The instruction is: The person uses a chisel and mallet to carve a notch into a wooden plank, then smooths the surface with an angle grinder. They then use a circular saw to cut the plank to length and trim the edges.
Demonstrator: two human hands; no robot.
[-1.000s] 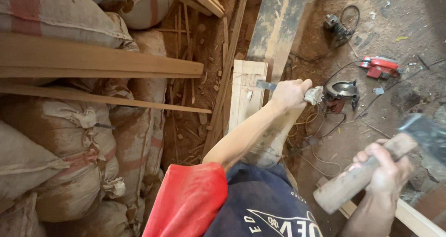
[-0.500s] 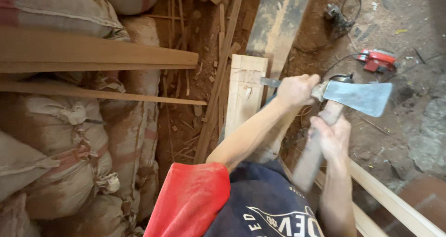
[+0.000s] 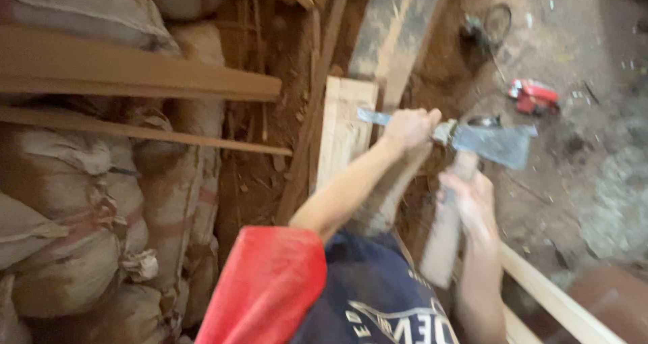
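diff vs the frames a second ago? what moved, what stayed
The right hand swung the hammer from far right, raised, leftward and down until its head met the butt of the chisel. The left hand stayed gripping the chisel, its blade on the pale wooden frame. Sacks, planks and the red power tool look unchanged.

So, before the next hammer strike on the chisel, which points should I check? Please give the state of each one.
1. Left hand closed around the chisel: ok.
2. Chisel tip on the pale wooden block: ok; exact spot cannot tell, blurred.
3. Right hand grip on the hammer handle: ok.
4. Hammer head lined up with the chisel's end: ok, it sits right beside the left hand.
5. Left fingers away from the hammer head: not ok, they are very close.
6. Block fixed in place: cannot tell.
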